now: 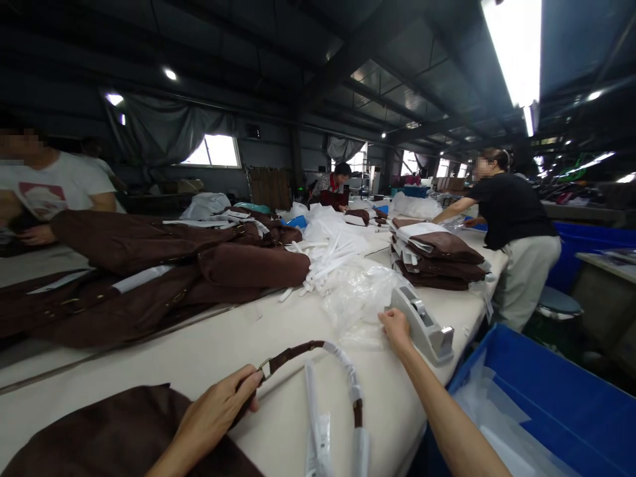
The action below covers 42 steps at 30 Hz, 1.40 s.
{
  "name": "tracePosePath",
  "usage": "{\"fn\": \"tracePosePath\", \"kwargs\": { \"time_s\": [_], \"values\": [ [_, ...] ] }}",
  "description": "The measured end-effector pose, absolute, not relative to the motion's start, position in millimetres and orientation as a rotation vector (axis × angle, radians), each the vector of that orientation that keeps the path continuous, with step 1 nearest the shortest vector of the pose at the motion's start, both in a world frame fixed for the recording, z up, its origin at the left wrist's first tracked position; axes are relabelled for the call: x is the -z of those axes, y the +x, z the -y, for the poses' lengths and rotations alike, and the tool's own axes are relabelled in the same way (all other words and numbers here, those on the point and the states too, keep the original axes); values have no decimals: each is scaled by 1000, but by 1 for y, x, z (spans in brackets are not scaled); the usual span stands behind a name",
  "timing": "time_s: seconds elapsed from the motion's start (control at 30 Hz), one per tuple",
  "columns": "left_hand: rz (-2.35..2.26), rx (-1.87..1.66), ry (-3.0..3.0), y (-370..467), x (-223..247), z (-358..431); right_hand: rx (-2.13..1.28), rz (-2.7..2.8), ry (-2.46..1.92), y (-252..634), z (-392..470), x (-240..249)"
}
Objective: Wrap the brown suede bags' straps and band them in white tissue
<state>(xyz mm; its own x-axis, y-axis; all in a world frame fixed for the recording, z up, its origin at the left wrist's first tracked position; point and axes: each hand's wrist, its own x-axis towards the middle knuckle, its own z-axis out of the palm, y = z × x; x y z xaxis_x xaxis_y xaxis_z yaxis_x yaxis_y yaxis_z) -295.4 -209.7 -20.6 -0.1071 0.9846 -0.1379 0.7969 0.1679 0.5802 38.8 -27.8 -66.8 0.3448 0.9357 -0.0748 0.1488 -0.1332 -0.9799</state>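
Observation:
My left hand [223, 401] is closed round the base of a brown bag strap [293, 350], just beside its metal ring. The strap arches to the right over the table, with white wrapping [345, 364] around parts of it. The brown bag [109, 430] it belongs to lies at the lower left, partly beneath my left forearm. My right hand [397, 328] is at the left side of a grey tape dispenser [422, 324], its fingers curled together; what they pinch, if anything, is too small to make out. Under the strap lie white strips with a printed label [320, 440].
Brown bags [149, 298] are heaped at the left. White tubes [332, 258] and clear plastic [358, 291] lie mid-table, near a stack of folded brown bags [437, 255]. A blue bin [556, 391] stands lower right. Co-workers stand around the table [278, 324].

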Motion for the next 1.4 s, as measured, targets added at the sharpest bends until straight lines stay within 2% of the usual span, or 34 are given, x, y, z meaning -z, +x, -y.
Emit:
{"fn": "tracePosePath", "kwargs": {
  "time_s": [0.3,0.47,0.6,0.83,1.03,1.4],
  "values": [
    [-1845,-716,1539,-304,31,208,-1069,1025,-1142,42,110,26],
    [-1663,-910,1450,-306,33,210,-1498,1209,-1022,13,165,23],
    [-1555,-1052,1327,-303,31,214,-1742,1373,-1113,-26,189,36],
    [-1493,-1120,1191,-301,30,218,-1892,1256,-1187,-98,168,64],
    [-1448,-1137,1163,-303,27,221,-2051,1166,-994,-145,152,69],
    [-1457,-1223,966,-306,32,221,-2053,984,-545,-139,136,62]
  ]
}}
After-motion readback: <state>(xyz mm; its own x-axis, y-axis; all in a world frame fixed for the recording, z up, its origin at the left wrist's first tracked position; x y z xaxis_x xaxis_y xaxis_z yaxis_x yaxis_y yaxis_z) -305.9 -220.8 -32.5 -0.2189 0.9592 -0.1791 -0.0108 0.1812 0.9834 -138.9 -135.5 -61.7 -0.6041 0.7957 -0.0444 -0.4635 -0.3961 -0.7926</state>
